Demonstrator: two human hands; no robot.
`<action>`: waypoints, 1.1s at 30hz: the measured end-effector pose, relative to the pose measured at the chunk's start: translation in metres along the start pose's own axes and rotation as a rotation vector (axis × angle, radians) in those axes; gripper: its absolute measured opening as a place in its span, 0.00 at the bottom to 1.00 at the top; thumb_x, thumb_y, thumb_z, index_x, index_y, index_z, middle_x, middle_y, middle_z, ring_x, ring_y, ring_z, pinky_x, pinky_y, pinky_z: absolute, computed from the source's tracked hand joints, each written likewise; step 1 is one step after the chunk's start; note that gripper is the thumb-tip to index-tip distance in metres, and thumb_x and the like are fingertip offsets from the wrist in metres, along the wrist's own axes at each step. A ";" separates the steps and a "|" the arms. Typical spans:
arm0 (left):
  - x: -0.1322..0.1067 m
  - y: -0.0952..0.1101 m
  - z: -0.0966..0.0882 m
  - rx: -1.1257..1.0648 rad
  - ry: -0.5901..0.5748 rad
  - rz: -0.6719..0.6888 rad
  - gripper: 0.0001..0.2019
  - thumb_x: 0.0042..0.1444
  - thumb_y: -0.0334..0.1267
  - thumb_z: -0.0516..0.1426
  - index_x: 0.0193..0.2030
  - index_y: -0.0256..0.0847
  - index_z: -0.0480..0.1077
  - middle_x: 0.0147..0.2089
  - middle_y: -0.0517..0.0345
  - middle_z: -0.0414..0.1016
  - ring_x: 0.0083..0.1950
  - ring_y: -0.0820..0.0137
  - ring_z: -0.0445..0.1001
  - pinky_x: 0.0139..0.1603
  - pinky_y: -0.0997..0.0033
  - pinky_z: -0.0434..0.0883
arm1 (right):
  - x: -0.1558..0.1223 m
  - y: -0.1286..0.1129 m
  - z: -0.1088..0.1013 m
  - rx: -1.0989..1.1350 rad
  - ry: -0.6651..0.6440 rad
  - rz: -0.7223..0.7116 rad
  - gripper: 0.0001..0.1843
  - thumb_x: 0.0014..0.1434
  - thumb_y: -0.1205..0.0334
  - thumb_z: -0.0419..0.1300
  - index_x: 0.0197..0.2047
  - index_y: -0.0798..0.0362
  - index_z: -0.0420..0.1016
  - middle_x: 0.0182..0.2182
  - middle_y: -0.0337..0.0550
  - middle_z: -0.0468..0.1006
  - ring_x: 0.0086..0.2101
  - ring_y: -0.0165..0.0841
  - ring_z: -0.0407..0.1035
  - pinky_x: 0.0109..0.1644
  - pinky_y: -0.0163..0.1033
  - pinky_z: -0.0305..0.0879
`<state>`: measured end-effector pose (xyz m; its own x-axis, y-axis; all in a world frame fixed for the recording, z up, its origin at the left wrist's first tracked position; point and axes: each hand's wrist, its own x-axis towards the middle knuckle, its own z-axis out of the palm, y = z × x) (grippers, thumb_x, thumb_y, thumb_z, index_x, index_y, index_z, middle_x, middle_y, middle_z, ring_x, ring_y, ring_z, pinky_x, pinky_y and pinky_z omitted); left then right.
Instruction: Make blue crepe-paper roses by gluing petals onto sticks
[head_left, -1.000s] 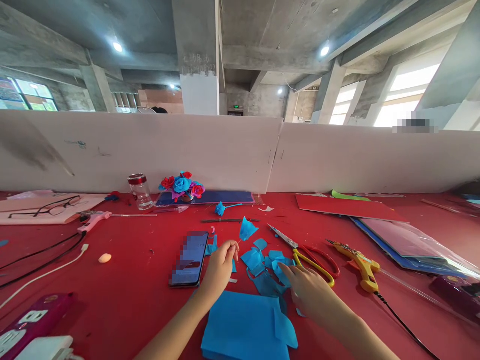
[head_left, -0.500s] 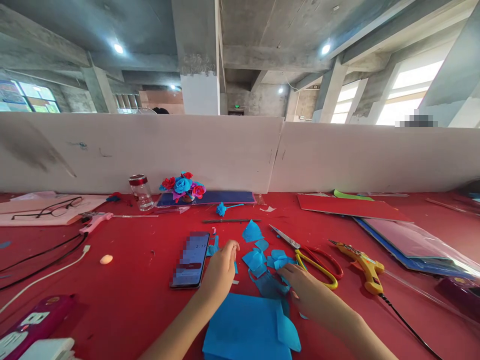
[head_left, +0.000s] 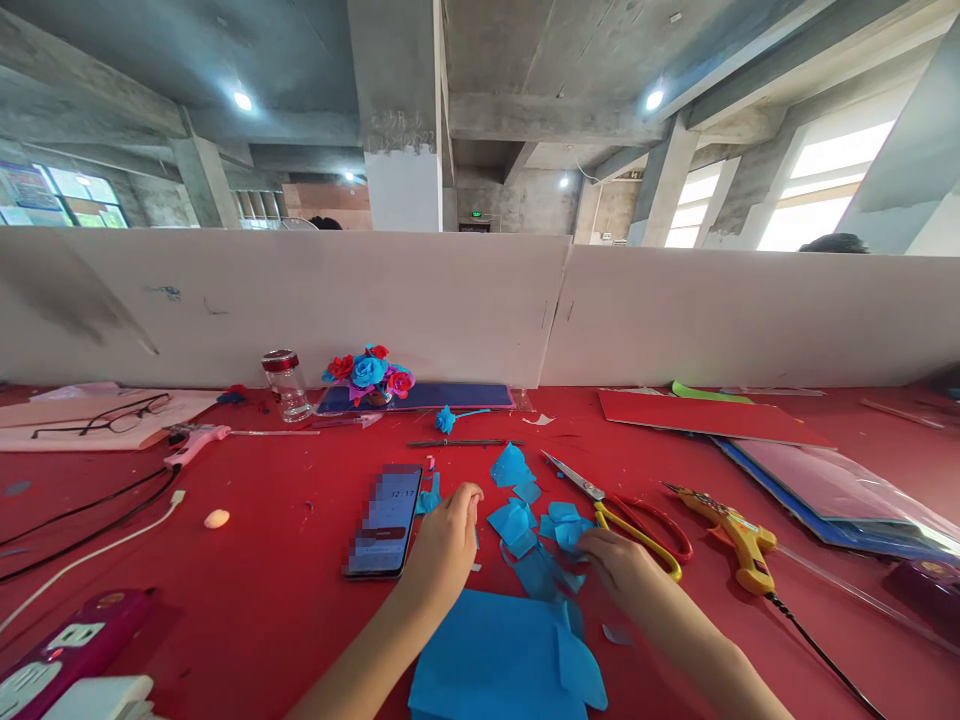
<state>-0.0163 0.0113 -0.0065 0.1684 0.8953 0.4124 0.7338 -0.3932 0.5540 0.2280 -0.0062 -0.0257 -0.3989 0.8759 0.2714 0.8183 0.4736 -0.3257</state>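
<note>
My left hand (head_left: pixel 452 530) is held above the table just right of the phone (head_left: pixel 384 522), fingers curled together. Whatever it pinches is hidden from this side. My right hand (head_left: pixel 619 562) has its fingers pressed together at the edge of a blue paper piece (head_left: pixel 571 537), at the right of the loose pile. Several cut blue paper petals (head_left: pixel 512 522) lie between the hands, some overlapping. Nearer to me is a stack of blue paper sheets (head_left: pixel 487 655), with a rounded cut piece (head_left: pixel 581 668) on its right edge.
Scissors (head_left: pixel 600 495) lie open beyond my right hand, with a yellow glue gun (head_left: pixel 731 530) to their right. A blue paper flower (head_left: pixel 445 420) and a dark stick (head_left: pixel 461 442) lie farther back, near a bouquet (head_left: pixel 369 375) and glass jar (head_left: pixel 286 388). A power strip (head_left: pixel 75 640) sits front left.
My right hand has drawn slightly right, uncovering more of the pile and a small pale scrap beneath it. My left hand has stayed nearly in place. The view has shifted a little.
</note>
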 end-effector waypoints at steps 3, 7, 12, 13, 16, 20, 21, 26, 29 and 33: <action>0.000 0.001 0.000 0.019 -0.005 0.013 0.12 0.61 0.34 0.41 0.39 0.42 0.64 0.32 0.52 0.75 0.32 0.66 0.74 0.27 0.74 0.64 | 0.002 -0.002 -0.010 0.126 0.059 0.086 0.14 0.57 0.67 0.47 0.31 0.53 0.75 0.33 0.47 0.79 0.33 0.36 0.72 0.36 0.39 0.69; -0.001 0.000 0.003 0.093 -0.020 0.044 0.11 0.61 0.32 0.42 0.40 0.41 0.64 0.31 0.53 0.75 0.31 0.66 0.75 0.27 0.73 0.65 | 0.001 0.001 -0.017 0.416 0.131 0.286 0.14 0.55 0.56 0.52 0.33 0.55 0.76 0.29 0.47 0.79 0.30 0.38 0.73 0.33 0.40 0.70; -0.003 -0.004 0.008 0.202 0.047 0.157 0.11 0.58 0.27 0.45 0.42 0.40 0.64 0.39 0.50 0.76 0.39 0.63 0.76 0.34 0.69 0.71 | 0.000 -0.007 -0.027 0.729 0.115 0.368 0.20 0.48 0.47 0.59 0.31 0.57 0.75 0.26 0.45 0.79 0.27 0.36 0.72 0.31 0.37 0.70; -0.004 -0.005 0.009 0.232 0.045 0.171 0.12 0.58 0.25 0.45 0.43 0.40 0.64 0.39 0.50 0.76 0.39 0.64 0.76 0.34 0.69 0.71 | 0.000 -0.010 -0.030 0.741 0.117 0.382 0.20 0.47 0.46 0.60 0.30 0.57 0.75 0.25 0.44 0.78 0.26 0.34 0.71 0.29 0.36 0.69; -0.005 -0.008 0.012 0.321 0.037 0.214 0.15 0.55 0.21 0.44 0.44 0.38 0.64 0.39 0.49 0.76 0.40 0.64 0.76 0.35 0.68 0.73 | 0.000 -0.017 -0.036 0.704 0.165 0.403 0.17 0.47 0.48 0.60 0.27 0.56 0.75 0.22 0.41 0.77 0.24 0.32 0.69 0.26 0.34 0.68; -0.007 -0.011 0.015 0.393 0.059 0.276 0.18 0.54 0.19 0.44 0.48 0.37 0.62 0.41 0.49 0.75 0.41 0.65 0.75 0.36 0.68 0.73 | 0.000 -0.022 -0.041 0.621 0.301 0.332 0.15 0.49 0.50 0.60 0.28 0.55 0.75 0.23 0.42 0.77 0.25 0.34 0.70 0.28 0.36 0.69; -0.008 -0.011 0.016 0.405 0.065 0.294 0.18 0.53 0.19 0.44 0.48 0.37 0.62 0.41 0.49 0.75 0.42 0.65 0.75 0.36 0.68 0.74 | 0.001 -0.024 -0.043 0.602 0.334 0.308 0.15 0.50 0.50 0.59 0.30 0.55 0.75 0.24 0.43 0.78 0.26 0.34 0.71 0.28 0.36 0.70; -0.012 -0.007 0.012 0.499 0.032 0.413 0.22 0.51 0.18 0.47 0.53 0.36 0.58 0.45 0.47 0.74 0.44 0.62 0.74 0.37 0.65 0.74 | 0.019 -0.038 -0.060 0.343 0.429 0.074 0.10 0.55 0.58 0.56 0.37 0.53 0.76 0.32 0.45 0.79 0.31 0.35 0.73 0.33 0.36 0.71; -0.014 -0.002 0.008 0.581 0.001 0.481 0.24 0.49 0.18 0.49 0.54 0.35 0.57 0.44 0.46 0.74 0.44 0.61 0.74 0.38 0.64 0.74 | 0.034 -0.046 -0.067 0.195 0.393 -0.186 0.11 0.57 0.64 0.54 0.39 0.50 0.77 0.35 0.45 0.79 0.37 0.35 0.72 0.39 0.39 0.70; -0.016 0.005 0.005 0.644 0.018 0.517 0.23 0.50 0.18 0.48 0.54 0.34 0.57 0.43 0.46 0.74 0.43 0.62 0.74 0.39 0.65 0.73 | 0.047 -0.048 -0.065 0.059 0.360 -0.402 0.11 0.59 0.66 0.53 0.39 0.50 0.77 0.34 0.44 0.80 0.38 0.36 0.70 0.40 0.43 0.70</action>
<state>-0.0125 -0.0034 -0.0139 0.5821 0.6287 0.5157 0.8009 -0.5528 -0.2301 0.1963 0.0065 0.0617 -0.5001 0.5430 0.6746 0.6021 0.7779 -0.1799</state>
